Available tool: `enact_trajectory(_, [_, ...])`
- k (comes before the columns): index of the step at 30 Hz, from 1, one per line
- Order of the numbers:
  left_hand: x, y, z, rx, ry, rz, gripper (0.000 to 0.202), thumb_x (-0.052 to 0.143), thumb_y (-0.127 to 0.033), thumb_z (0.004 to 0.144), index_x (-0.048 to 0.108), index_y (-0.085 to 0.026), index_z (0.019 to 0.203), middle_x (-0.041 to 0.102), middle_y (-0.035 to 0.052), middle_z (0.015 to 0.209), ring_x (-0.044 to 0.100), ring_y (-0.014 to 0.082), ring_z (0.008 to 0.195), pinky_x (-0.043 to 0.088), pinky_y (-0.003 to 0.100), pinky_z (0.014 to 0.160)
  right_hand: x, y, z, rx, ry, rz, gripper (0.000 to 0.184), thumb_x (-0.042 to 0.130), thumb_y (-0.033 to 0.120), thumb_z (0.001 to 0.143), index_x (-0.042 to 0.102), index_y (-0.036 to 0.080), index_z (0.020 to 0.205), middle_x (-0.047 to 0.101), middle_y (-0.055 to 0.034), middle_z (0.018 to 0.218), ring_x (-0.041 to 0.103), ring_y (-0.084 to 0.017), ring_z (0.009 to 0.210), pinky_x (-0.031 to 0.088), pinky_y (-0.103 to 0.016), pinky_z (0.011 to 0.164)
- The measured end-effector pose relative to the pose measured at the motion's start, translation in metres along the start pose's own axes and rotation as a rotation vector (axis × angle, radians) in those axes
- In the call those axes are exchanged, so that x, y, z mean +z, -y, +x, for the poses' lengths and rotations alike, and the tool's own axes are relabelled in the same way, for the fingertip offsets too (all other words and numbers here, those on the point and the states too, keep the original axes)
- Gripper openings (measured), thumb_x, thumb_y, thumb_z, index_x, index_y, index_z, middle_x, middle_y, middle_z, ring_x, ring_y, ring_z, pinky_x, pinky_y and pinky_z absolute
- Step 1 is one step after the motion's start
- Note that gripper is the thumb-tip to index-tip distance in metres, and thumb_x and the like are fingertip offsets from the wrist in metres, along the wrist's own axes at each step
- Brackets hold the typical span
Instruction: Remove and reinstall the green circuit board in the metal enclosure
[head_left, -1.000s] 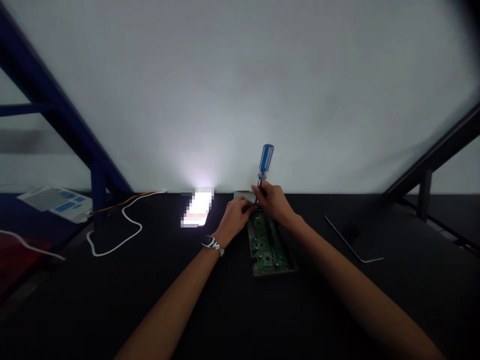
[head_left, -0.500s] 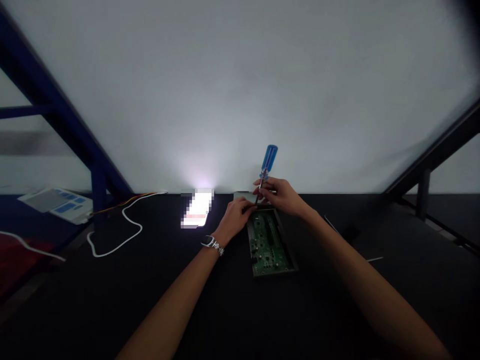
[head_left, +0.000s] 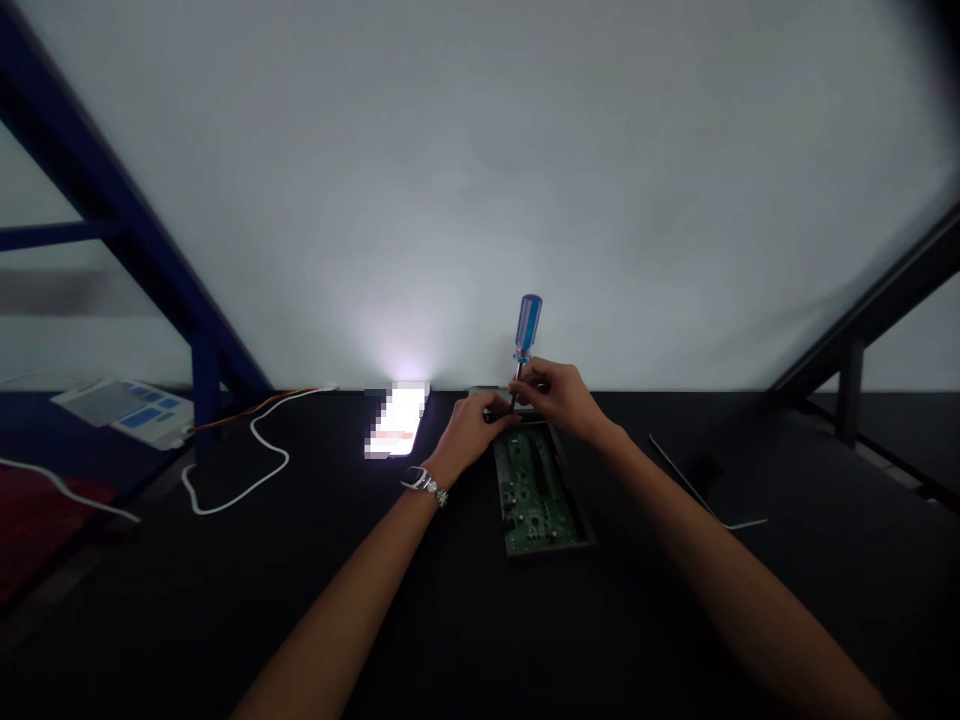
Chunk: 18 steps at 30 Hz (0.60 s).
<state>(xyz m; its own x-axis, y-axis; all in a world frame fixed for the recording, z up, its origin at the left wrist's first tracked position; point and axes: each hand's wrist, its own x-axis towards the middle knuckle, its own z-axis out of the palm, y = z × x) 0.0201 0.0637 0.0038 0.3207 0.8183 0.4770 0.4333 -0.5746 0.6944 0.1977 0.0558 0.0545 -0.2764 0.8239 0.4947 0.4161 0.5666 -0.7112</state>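
A screwdriver with a clear blue handle (head_left: 529,325) stands nearly upright at the far end of a green circuit board (head_left: 536,495). My right hand (head_left: 559,395) is closed, its fingertips pinching the metal shaft below the handle. My left hand (head_left: 472,430), with a watch (head_left: 414,477) and a bracelet on the wrist, is closed by the board's far left corner. Its fingers are pressed together close to the screwdriver's tip, around something small and dark that I cannot make out. The board lies in a shallow dark frame (head_left: 589,542). My fingers hide the tip.
Left of my hands lies a brightly lit, pixelated screen (head_left: 397,420). Farther left are a white cable (head_left: 281,465) and a white-and-blue panel (head_left: 131,410) with thin wires. A thin bent rod (head_left: 690,488) lies on the right. A pale wall (head_left: 480,180) rises behind the black tabletop (head_left: 300,580).
The screwdriver's handle has tipped left, to a more upright angle. My right fingers have shifted slightly along with it. The left hand stays near the same corner, and the bent rod shows more fully.
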Motion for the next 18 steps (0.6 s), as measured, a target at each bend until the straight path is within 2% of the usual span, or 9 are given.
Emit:
enact_trajectory(4, [0.0058, -0.0019, -0.0018, -0.035, -0.035, -0.02, 0.015, 0.07, -0.033, 0.081, 0.07, -0.018, 0.082, 0.072, 0.0016, 0.079, 0.063, 0.0167, 0.072, 0.048, 0.029, 0.068, 0.0031, 0.0026, -0.002, -0.006, -0.018, -0.024, 0.025, 0.062, 0.038, 0.086, 0.052, 0.019, 0.074, 0.059, 0.0008, 0.065, 0.055, -0.012, 0.058, 0.044, -0.026, 0.056])
enact_trajectory(7, [0.0071, -0.0028, -0.0046, -0.041, -0.039, -0.026, 0.013, 0.067, -0.031, 0.083, 0.072, -0.019, 0.083, 0.073, 0.0014, 0.078, 0.065, 0.0169, 0.072, 0.048, 0.029, 0.068, 0.0059, 0.0039, -0.0029, -0.012, -0.041, -0.033, 0.027, 0.062, 0.038, 0.086, 0.048, 0.02, 0.072, 0.055, 0.0023, 0.062, 0.052, -0.011, 0.057, 0.042, -0.025, 0.055])
enact_trajectory(11, [0.0076, -0.0028, -0.0055, -0.025, -0.03, -0.018, 0.015, 0.065, -0.031, 0.085, 0.074, -0.019, 0.086, 0.074, 0.0022, 0.08, 0.066, 0.0174, 0.073, 0.048, 0.028, 0.069, 0.0082, 0.001, -0.0031, 0.008, -0.06, -0.017, 0.027, 0.063, 0.041, 0.085, 0.051, 0.02, 0.073, 0.057, 0.0015, 0.065, 0.054, -0.012, 0.058, 0.045, -0.026, 0.056])
enact_trajectory(15, [0.0057, -0.0021, -0.0022, -0.005, 0.005, -0.019, 0.018, 0.063, -0.031, 0.086, 0.074, -0.018, 0.088, 0.074, 0.0027, 0.079, 0.065, 0.0167, 0.07, 0.046, 0.027, 0.066, 0.0054, -0.0018, -0.0032, 0.051, -0.01, 0.064, 0.026, 0.063, 0.044, 0.085, 0.062, 0.019, 0.091, 0.067, -0.0038, 0.083, 0.063, -0.015, 0.066, 0.054, -0.03, 0.062])
enact_trajectory(18, [0.0016, -0.0013, 0.0019, 0.008, 0.078, -0.037, 0.017, 0.063, -0.03, 0.086, 0.075, -0.018, 0.089, 0.075, 0.0023, 0.082, 0.065, 0.0169, 0.071, 0.046, 0.027, 0.067, 0.0003, -0.0003, -0.0027, 0.093, 0.05, 0.157, 0.032, 0.06, 0.041, 0.087, 0.063, 0.018, 0.108, 0.071, -0.0085, 0.097, 0.067, -0.018, 0.072, 0.058, -0.033, 0.065])
